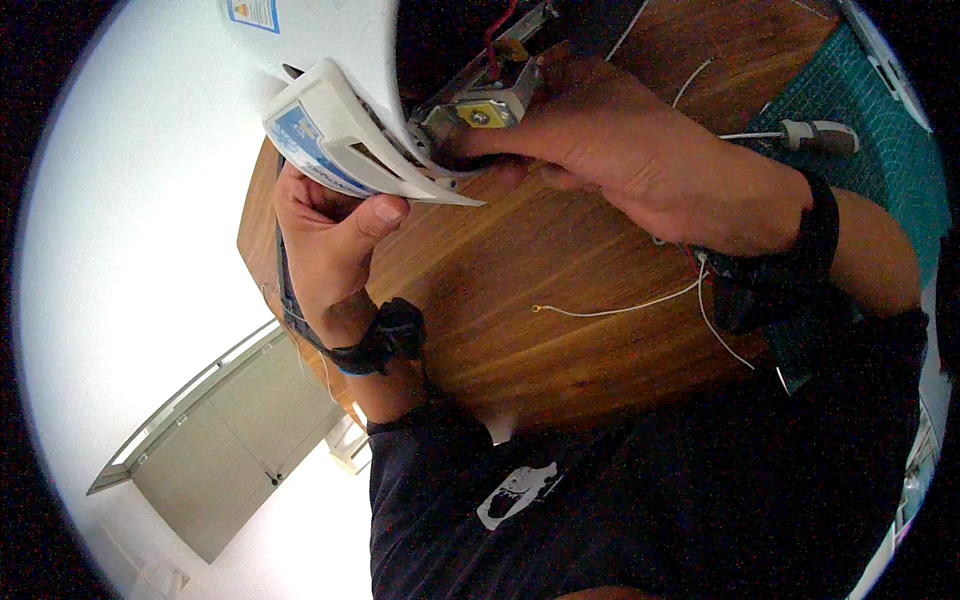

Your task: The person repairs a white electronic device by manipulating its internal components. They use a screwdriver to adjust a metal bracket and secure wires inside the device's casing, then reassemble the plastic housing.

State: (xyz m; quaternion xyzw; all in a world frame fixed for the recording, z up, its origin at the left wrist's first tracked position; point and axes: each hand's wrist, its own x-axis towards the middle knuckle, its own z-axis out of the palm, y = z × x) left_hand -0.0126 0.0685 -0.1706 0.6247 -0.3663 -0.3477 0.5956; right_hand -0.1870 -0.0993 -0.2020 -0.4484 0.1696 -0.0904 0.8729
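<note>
At the top, a rounded white appliance housing (345,35) lies opened, its kind not plain from here. Against its front edge sits a white panel (352,130) with a blue printed face. My left hand (330,230) is closed round the panel's lower side, thumb on the near edge. From the right, my right hand (640,160) reaches into the dark opening beside the panel, fingers bent and their tips partly hidden. They touch the area by a metal part with a yellow plate (487,114). A red wire (490,45) runs above that part.
Under the work is a brown wooden table (480,260). A green cutting mat (885,150) covers its right side, with a grey-handled screwdriver (820,137) on it. A loose white wire (610,312) with a ring terminal lies near my right wrist. Grey cabinet doors (230,450) stand lower left.
</note>
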